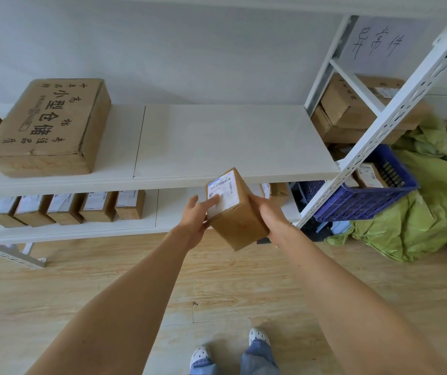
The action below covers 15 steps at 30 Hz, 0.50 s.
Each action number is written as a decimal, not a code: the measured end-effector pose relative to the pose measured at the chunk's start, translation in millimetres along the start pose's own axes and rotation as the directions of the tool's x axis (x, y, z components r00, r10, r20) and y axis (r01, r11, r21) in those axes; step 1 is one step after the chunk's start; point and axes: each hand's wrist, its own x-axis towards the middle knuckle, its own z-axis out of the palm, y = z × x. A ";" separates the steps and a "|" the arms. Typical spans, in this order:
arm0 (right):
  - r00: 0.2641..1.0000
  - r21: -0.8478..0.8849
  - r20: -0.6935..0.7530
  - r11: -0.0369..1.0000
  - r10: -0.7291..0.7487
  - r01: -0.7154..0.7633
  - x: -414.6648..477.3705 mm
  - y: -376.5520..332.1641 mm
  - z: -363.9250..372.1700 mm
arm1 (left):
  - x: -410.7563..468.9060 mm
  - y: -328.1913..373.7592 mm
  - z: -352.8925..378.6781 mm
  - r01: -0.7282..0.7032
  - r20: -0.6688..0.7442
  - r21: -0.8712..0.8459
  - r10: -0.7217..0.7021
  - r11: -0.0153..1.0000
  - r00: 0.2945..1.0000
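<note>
Box (pixel 241 223) of plain brown cardboard, tilted with its white label (pixel 222 192) turned up toward me, hangs between both hands just in front of the upper shelf (pixel 217 142) edge, well above the floor (pixel 162 280). My left hand (pixel 196 216) pinches the left side, thumb laid on the label and fingers behind. My right hand (pixel 268 212) is wrapped round the right side, its fingertips hidden behind the box.

I judge it light, since an easy grip carries it, and stiff along its edges and corners. The label looks smoother than the board, so a thumb there may slide. I would rather grip the two bare cardboard sides, opposite each other. I cannot tell what is inside, so I would set it down flat and not drop it. A big carton (pixel 49 128) sits on the shelf to the left, and a row of small boxes (pixel 65 209) stands on the shelf below.
</note>
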 end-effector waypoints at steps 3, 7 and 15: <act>0.990 0.061 0.101 0.993 0.094 -0.101 -4.3 -5.8 2.3 | 0.1 0.5 2.5 -0.017 0.019 0.056 0.016 0.998 1.000; 0.978 0.039 0.163 0.989 0.133 -0.141 -2.1 -0.7 6.4 | -8.1 3.5 7.9 -0.027 0.133 0.111 0.012 0.993 0.991; 0.980 0.118 0.171 0.986 0.100 -0.121 -0.3 10.6 -0.1 | -10.2 5.6 15.8 0.017 0.111 0.241 -0.045 0.970 0.993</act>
